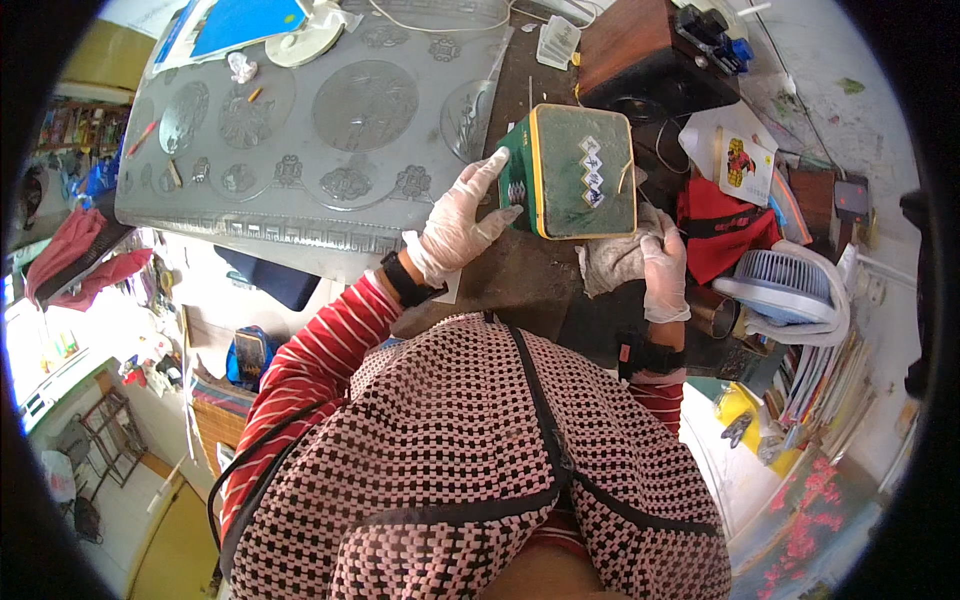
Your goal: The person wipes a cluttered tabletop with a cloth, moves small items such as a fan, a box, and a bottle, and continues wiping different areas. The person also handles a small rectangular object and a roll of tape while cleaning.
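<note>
My left hand (pixel 463 217), in a thin translucent glove, grips the left side of a green tea tin (pixel 589 169) with a yellow rim and writing on its face. My right hand (pixel 664 262), gloved too, holds a grey cloth (pixel 616 262) just to the right of and below the tin. Part of the cloth is hidden behind the tin. The tin is held above the dark tabletop (pixel 499 277). Dust or smudges mark its green face.
An embossed grey table cover (pixel 285 169) bears a crayon stub and a crumpled tissue (pixel 241 67). A wooden speaker box (pixel 645 60) stands beyond the tin. On the right are red fabric (pixel 724 232), a small fan (pixel 784 285) and a metal cup (pixel 711 311).
</note>
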